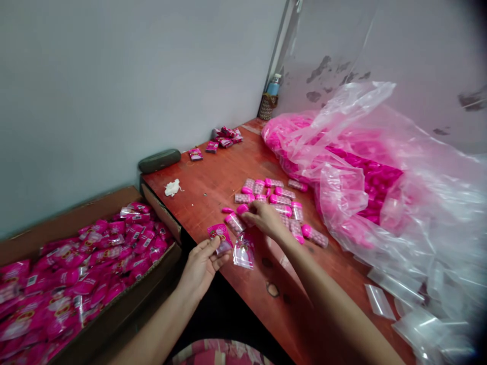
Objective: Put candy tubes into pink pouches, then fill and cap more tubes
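Observation:
My left hand (203, 261) pinches a pink printed packet (219, 238) between thumb and fingers, just off the table's near edge. My right hand (263, 217) reaches over the table, its fingers closed around a small clear bottle with a pink cap (242, 208), partly hidden by the fingers. Beside it lies another pink-capped bottle (235, 223) filled with small pinkish beads. A short stack of printed packets (243, 252) rests on the table between my hands. Several more bead-filled bottles (282, 198) lie scattered behind and right of my right hand.
A cardboard box (162, 263) full of pink packets stands at left, below the table (281, 314). A large plastic bag (342, 177) of pink pieces covers the right side, with clear sleeves (380, 301) in front. Farther back are a dark case (160, 160), loose packets (227, 137) and crumpled tissue (173, 187).

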A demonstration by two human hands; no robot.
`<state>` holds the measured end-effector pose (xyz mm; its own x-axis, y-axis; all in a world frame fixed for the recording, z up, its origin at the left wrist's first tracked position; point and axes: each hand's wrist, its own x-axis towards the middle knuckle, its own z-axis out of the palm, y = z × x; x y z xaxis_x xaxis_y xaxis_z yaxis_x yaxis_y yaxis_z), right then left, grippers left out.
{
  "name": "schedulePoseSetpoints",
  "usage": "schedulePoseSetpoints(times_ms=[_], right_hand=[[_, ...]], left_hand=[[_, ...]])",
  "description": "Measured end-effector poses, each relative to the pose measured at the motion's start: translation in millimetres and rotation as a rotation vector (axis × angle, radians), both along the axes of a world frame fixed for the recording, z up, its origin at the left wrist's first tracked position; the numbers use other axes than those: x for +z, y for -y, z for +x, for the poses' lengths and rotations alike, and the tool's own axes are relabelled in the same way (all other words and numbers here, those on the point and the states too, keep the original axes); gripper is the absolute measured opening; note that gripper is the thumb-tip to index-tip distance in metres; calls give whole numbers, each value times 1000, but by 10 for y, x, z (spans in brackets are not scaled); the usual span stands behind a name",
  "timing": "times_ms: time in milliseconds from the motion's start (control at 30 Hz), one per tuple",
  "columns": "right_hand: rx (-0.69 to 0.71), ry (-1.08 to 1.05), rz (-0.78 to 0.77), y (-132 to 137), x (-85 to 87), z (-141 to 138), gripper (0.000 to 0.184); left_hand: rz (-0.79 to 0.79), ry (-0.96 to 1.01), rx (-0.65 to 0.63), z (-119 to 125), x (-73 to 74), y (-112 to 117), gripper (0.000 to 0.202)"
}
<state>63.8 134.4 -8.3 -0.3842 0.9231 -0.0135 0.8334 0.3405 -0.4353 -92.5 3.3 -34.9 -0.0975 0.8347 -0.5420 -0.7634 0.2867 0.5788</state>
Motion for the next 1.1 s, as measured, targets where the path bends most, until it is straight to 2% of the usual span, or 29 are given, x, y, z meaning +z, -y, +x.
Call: schedulePoseSetpoints(times_ms=[67,200,300,433,600,767,833,1000,1100], right_hand=[[-6,-208,-64,93,-7,83,22],[-83,-817,-332,429,30,211,24],[-217,-988,-411,719,85,274,25],[-339,-1083,-418,1032,113,336,30],[-372,-1060,-274,1246,19,399,29],[-393,-981,-154,1290,-31,450,25],[-403,-1010,-169,1286,-18,465,25],[-394,-1247,-339,1277,-17,498,30],[-413,-1228,-260,1294,-78,503,33]], left_hand=[[5,51,56,17,23,-75,5],[0,148,136,164,103,-242,4],[-8,218,157,328,157,-327,6],[-12,281,138,542,179,-361,7],[-24,310,76,765,157,-355,9],[31,302,44,947,183,-319,9],[72,261,14,995,211,-299,13],[180,137,-74,1013,278,-270,23],[209,41,-125,974,303,-264,27]])
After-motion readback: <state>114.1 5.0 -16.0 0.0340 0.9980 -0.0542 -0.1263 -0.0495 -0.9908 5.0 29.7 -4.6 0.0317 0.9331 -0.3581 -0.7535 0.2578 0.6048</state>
